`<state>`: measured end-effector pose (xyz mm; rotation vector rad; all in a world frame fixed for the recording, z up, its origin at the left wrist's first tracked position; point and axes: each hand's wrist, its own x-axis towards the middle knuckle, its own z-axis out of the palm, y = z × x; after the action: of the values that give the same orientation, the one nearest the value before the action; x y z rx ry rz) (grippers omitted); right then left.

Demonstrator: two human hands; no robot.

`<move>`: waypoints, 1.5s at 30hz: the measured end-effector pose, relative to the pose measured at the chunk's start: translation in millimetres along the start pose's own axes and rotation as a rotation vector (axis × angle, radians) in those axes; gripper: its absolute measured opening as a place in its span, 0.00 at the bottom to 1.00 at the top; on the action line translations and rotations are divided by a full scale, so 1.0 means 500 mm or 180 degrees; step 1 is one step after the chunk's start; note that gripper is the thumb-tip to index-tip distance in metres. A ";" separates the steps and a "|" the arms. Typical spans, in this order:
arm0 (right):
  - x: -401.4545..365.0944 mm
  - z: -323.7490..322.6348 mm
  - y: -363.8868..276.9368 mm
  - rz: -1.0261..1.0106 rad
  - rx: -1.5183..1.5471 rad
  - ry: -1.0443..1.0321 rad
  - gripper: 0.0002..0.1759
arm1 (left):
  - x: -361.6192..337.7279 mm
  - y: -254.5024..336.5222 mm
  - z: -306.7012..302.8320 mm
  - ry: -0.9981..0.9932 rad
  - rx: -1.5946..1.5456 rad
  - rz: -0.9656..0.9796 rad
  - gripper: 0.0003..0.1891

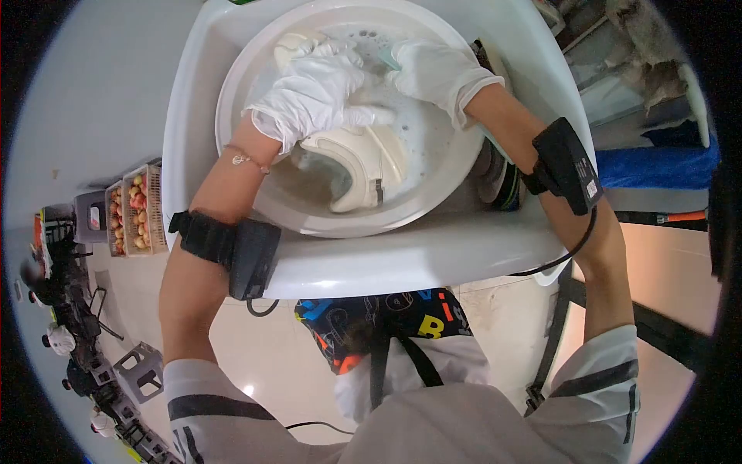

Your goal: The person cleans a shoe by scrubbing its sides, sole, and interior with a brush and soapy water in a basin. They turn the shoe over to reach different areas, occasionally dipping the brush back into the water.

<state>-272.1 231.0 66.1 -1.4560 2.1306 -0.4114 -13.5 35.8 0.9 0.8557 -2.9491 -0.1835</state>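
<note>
A white basin (232, 85) holds cloudy, sudsy water. In it lies a cream-white shoe (380, 155), its opening facing the basin's near left side. My left hand (313, 85), in a white glove, is closed over the shoe, thumb stretched out beside the collar. Beyond those fingers shows another cream-white part (297, 46), partly covered by the hand. My right hand (437, 73), gloved too, is closed at the basin's far right. A small pale green thing (388, 58) sticks out of its fingers; the glove hides the rest, so I cannot tell its kind.
The basin stands inside a white tub (402, 267). A dark shoe (495, 178) sits between basin and tub wall on the right. Crates of fruit (139, 209) and a grey stool (139, 371) are at left. A blue cloth (657, 166) hangs at right.
</note>
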 end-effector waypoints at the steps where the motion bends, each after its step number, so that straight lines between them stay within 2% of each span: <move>1: -0.041 -0.012 0.009 0.0473 0.0209 0.0070 0.25 | 0.001 -0.004 0.002 0.0150 0.0036 0.0217 0.26; 2: -0.038 -0.011 0.028 0.0328 0.0178 0.0092 0.25 | 0.001 -0.006 0.007 0.0139 0.0045 0.0235 0.26; 4: 0.009 0.024 0.051 -0.0177 -0.0093 -0.0037 0.25 | -0.004 0.004 0.012 0.0555 -0.0218 0.0907 0.28; 8: 0.052 0.048 0.123 -0.0526 -0.0248 -0.0075 0.25 | -0.003 0.040 0.005 0.0226 -0.0369 0.0539 0.26; 10: 0.002 0.024 0.115 -0.0451 0.0025 -0.0015 0.25 | 0.012 0.048 0.025 -0.0243 -0.0080 0.0504 0.24; 14: -0.037 -0.007 0.023 0.0084 0.0678 0.0072 0.25 | 0.013 0.064 0.034 -0.0464 0.0131 0.0410 0.22; 16: -0.040 -0.006 0.024 0.0136 0.0152 0.0082 0.23 | 0.003 0.060 0.038 -0.0079 0.0346 0.0724 0.20; 17: -0.023 -0.005 0.024 0.0050 0.0139 0.0093 0.22 | -0.005 0.055 0.043 -0.0101 0.0342 0.0721 0.20; 18: 0.009 0.013 0.006 -0.0317 -0.0042 0.0017 0.20 | -0.013 0.048 0.050 0.0164 0.0362 0.0872 0.20; 19: 0.070 0.043 -0.008 -0.0748 -0.0235 0.0054 0.19 | -0.019 0.043 0.055 0.0434 0.0376 0.1020 0.19; 20: 0.150 0.086 -0.032 -0.1404 -0.0600 0.0124 0.18 | -0.023 0.038 0.060 0.0435 0.0372 0.1015 0.19; 22: 0.378 0.219 -0.093 -0.3033 -0.1855 0.0662 0.15 | -0.029 0.029 0.065 0.0476 0.0548 0.1078 0.18; 23: 0.319 0.179 -0.169 -0.1840 -0.1351 0.0370 0.19 | -0.031 0.028 0.065 0.0470 0.0551 0.1077 0.18; 24: 0.330 0.191 -0.164 -0.1832 -0.1342 0.0363 0.19 | -0.035 0.029 0.066 0.0348 0.0562 0.0991 0.18; 25: 0.355 0.212 -0.153 -0.2152 -0.1721 0.0380 0.20 | -0.039 0.031 0.067 0.0227 0.0570 0.0906 0.19; 26: 0.380 0.232 -0.147 -0.2478 -0.2104 0.0400 0.21 | -0.044 0.028 0.070 0.0222 0.0565 0.0908 0.19; 27: 0.422 0.270 -0.137 -0.2477 -0.2106 0.0406 0.21 | -0.049 0.022 0.077 0.0417 0.0504 0.0979 0.19; 29: 0.487 0.329 -0.134 -0.2562 -0.3527 -0.0847 0.10 | -0.053 0.016 0.080 0.0633 0.0461 0.1058 0.19; 31: 0.437 0.277 -0.132 -0.2620 -0.3999 -0.0770 0.11 | -0.056 0.019 0.078 0.0456 0.0583 0.0912 0.20; 33: 0.386 0.180 -0.131 -0.4215 -0.1854 -0.1116 0.12 | -0.051 0.023 0.074 0.0519 0.0491 0.0953 0.20; 34: 0.392 0.178 -0.121 -0.3901 -0.1537 -0.1072 0.16 | -0.047 0.020 0.075 0.0533 0.0391 0.1026 0.20; 36: 0.381 0.164 -0.089 -0.4380 0.0200 -0.0729 0.20 | -0.037 -0.001 0.099 0.0785 0.0486 0.1136 0.19; 37: 0.329 0.150 -0.115 -0.4390 0.0172 -0.0755 0.20 | -0.037 -0.008 0.108 0.0988 0.0598 0.1262 0.18; 38: 0.241 0.123 -0.164 -0.2664 0.1290 -0.1577 0.17 | -0.042 -0.009 0.109 0.1007 0.0588 0.1248 0.18; 39: 0.194 0.109 -0.190 -0.0787 0.2270 -0.2229 0.15 | -0.048 -0.005 0.104 0.0404 0.0498 0.0998 0.17; 40: 0.202 0.121 -0.179 -0.0766 0.2262 -0.2221 0.15 | -0.052 0.002 0.099 -0.0205 0.0402 0.0758 0.17; 41: 0.221 0.143 -0.160 -0.1518 0.1529 -0.1819 0.16 | -0.053 0.006 0.094 -0.0193 0.0388 0.0774 0.17; 42: 0.222 0.145 -0.164 -0.2245 0.0758 -0.1383 0.17 | -0.050 0.013 0.075 0.0229 0.0073 0.0937 0.17; 43: 0.219 0.134 -0.163 -0.2252 0.0729 -0.1371 0.17 | -0.047 0.017 0.065 0.0655 -0.0239 0.1091 0.17; 45: 0.208 0.106 -0.162 -0.0517 0.1716 -0.1796 0.19 | -0.028 0.011 0.067 0.0628 0.0066 0.1144 0.17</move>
<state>-209.2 106.3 39.3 -1.2383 1.3320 -0.5119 -7.7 51.0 -31.8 0.3115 -2.8564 -0.0448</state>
